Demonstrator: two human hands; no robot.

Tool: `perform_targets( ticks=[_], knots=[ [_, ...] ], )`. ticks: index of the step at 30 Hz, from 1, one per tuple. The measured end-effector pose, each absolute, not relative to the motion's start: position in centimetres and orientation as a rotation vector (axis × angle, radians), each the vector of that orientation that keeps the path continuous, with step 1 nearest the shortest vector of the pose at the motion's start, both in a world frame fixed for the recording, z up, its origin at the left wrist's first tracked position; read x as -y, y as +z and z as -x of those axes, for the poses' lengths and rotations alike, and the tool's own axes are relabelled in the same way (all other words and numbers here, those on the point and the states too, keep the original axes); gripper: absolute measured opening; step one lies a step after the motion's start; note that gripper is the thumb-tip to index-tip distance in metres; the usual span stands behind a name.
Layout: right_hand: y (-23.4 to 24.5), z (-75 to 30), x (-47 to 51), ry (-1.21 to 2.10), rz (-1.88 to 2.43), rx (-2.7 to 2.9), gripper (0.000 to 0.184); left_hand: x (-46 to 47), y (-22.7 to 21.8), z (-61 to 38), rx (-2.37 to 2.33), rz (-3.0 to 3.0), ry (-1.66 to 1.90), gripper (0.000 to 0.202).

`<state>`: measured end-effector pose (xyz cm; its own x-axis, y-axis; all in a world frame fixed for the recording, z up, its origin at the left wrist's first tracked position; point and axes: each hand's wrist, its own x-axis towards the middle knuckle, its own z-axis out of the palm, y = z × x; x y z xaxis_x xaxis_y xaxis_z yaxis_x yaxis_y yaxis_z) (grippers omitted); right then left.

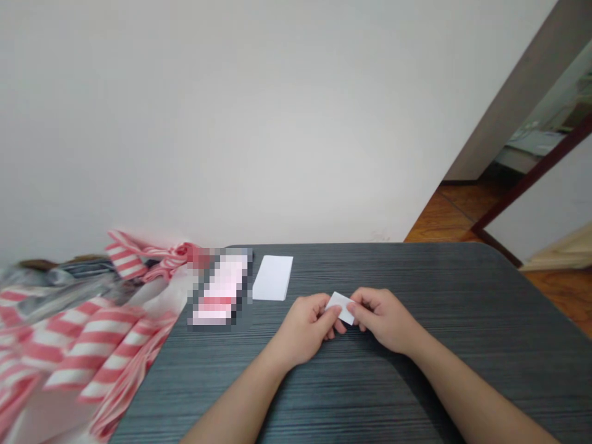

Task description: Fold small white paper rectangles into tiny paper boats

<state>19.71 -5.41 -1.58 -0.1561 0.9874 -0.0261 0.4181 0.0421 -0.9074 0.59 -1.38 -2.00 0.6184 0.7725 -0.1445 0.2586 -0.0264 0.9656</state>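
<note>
A small white piece of paper, apparently folded, is held between my two hands above the dark table. My left hand pinches its left side, thumb on top and fingers beneath. At its right side, my right hand grips the edge between thumb and fingers. A stack of white paper sheets lies on the table beyond my left hand, apart from it.
The dark wood-grain table meets a white wall at the back. Left of the stack lies a blurred-out pink and white flat object. Red-and-white striped cloth is heaped beside the table's left edge. A doorway opens at right.
</note>
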Motion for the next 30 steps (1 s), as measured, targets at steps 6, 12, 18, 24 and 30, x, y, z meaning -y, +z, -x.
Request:
perform_targets(
  ticks=[6, 12, 18, 24, 30],
  knots=[
    [-2.36, -19.83, 5.18, 1.127, 1.447, 1.573, 0.02, 1.4, -2.25, -0.51, -0.895, -1.554, 0.533, 0.029],
    [-1.86, -20.03, 5.31, 1.118, 1.452, 1.588, 0.022, 1.48, -2.12, -0.46, -0.888, -1.55, 0.519, 0.03],
    [-2.11, -19.98, 5.14, 1.154, 1.46, 1.557, 0.021, 1.5, -1.96, -0.44, -0.906, -1.536, 0.526, 0.03],
    [-2.16, -20.09, 5.15, 1.148, 1.456, 1.551, 0.022, 1.48, -2.02, -0.41, -0.913, -1.514, 0.534, 0.03],
    [-1.93, -19.97, 5.32, 1.149, 1.424, 1.565, 0.021, 1.38, -2.04, -0.44, -0.882, -1.487, 0.544, 0.027]
  ],
)
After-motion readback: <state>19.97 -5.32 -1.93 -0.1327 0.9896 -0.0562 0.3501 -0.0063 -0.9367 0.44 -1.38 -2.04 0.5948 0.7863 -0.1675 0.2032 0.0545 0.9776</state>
